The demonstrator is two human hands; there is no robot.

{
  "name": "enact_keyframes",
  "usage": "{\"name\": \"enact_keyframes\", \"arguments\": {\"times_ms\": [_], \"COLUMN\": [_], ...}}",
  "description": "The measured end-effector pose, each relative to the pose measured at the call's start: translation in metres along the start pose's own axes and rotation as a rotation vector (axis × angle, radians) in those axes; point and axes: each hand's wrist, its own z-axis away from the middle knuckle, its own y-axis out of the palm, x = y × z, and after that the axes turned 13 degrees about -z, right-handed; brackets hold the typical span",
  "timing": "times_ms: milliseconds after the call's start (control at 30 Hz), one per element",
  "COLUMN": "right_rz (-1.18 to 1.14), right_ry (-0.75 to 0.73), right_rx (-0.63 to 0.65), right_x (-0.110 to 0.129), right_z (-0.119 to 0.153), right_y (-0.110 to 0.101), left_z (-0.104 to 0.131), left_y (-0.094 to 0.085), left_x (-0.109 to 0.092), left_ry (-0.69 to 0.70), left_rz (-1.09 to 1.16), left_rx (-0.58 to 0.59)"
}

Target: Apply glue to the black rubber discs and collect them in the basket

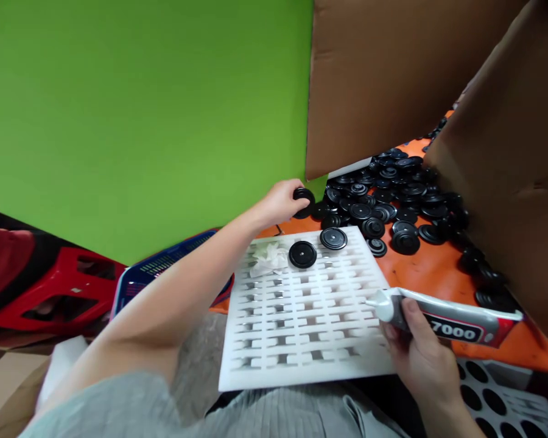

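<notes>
My left hand (pixel 283 199) reaches past the far edge of a white slotted foam tray (pixel 301 359), its fingers closed on a round black disc (pixel 304 202). Two more black discs lie on the tray's far part, one flat near the middle (pixel 302 254) and one with a shiny rim (pixel 333 238) further right. Left of them rests a crumpled white tissue (pixel 270 258). In my right hand (pixel 418 353) is a glue tube (pixel 456 325) marked 7000, its thin nozzle pointing left over the tray's right side.
A heap of black discs (pixel 406 201) covers the orange surface (pixel 406 274) beyond the tray. Brown cardboard (pixel 393 79) stands at the back and right, against a green panel (pixel 141 109). A blue basket (pixel 164 261) and red stool (pixel 86 274) are at left.
</notes>
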Motion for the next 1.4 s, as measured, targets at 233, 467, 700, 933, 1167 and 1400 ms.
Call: {"name": "enact_keyframes", "arguments": {"times_ms": [233, 467, 700, 933, 1167, 1400], "right_rz": [0.182, 0.571, 0.65, 0.696, 0.722, 0.742], "right_ry": [-0.06, -0.331, -0.366, -0.411, -0.461, -0.47], "right_rx": [0.43, 0.694, 0.767, 0.76, 0.709, 0.725], "right_x": [0.014, 0.024, 0.03, 0.034, 0.039, 0.043], "right_z": [0.024, 0.047, 0.056, 0.063, 0.064, 0.068], "right_y": [0.008, 0.02, 0.026, 0.028, 0.032, 0.032], "left_z": [0.144, 0.169, 0.179, 0.184, 0.185, 0.185], "left_y": [0.061, 0.096, 0.097, 0.095, 0.096, 0.101], "left_x": [0.007, 0.015, 0.016, 0.015, 0.014, 0.015], "left_ry": [-0.085, -0.122, -0.022, -0.008, -0.038, -0.097], "left_rz": [0.56, 0.853, 0.86, 0.849, 0.854, 0.836], "left_rx": [0.334, 0.373, 0.347, 0.36, 0.381, 0.379]}}
